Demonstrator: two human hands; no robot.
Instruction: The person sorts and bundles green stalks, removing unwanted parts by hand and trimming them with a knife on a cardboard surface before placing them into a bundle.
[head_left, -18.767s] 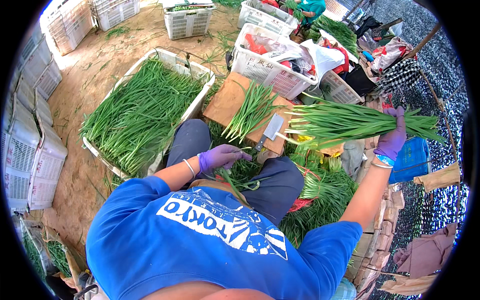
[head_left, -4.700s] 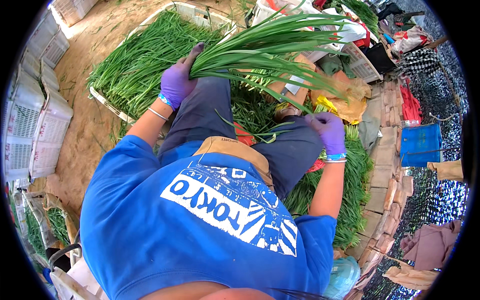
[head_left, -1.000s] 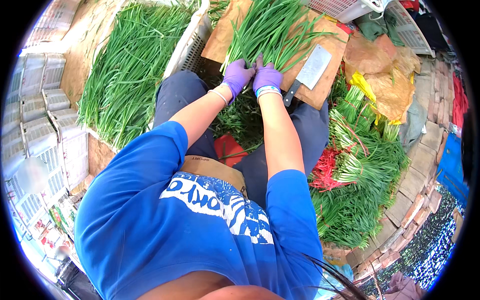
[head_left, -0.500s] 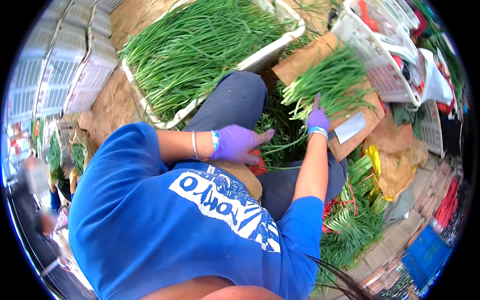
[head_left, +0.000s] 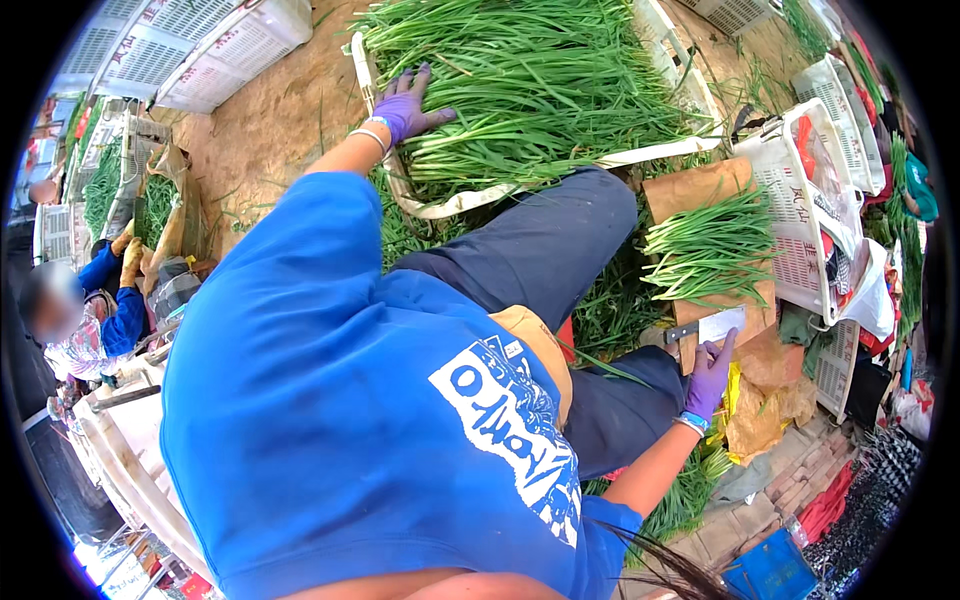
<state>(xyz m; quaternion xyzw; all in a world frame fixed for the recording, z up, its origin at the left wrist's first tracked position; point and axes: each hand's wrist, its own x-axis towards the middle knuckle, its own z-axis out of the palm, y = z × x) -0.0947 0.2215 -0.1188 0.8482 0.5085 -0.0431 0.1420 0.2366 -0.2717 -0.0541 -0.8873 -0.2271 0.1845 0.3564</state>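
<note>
My left hand (head_left: 405,105), in a purple glove, lies with fingers spread on the green chives (head_left: 540,85) heaped in a white plastic crate (head_left: 640,152), by its left rim. A smaller bunch of chives (head_left: 708,245) rests on a brown board (head_left: 695,190) beside my right knee. On the board's near end lies a knife (head_left: 722,324) with a broad pale blade and dark handle. My right hand (head_left: 708,380), gloved the same way, is just below the blade, fingers stretched toward it; whether they touch it I cannot tell.
Loose greens lie under my legs. At right stands a white basket (head_left: 790,205) holding bags and red items. Tied green bunches (head_left: 680,500) and brown paper (head_left: 765,405) lie near my right arm. Stacked white crates (head_left: 225,50) stand far left; a person (head_left: 100,320) works at left.
My left hand has moved from my lap to the crate's chives. My right hand has left the bunch on the board and come down beside the knife. The view has shifted.
</note>
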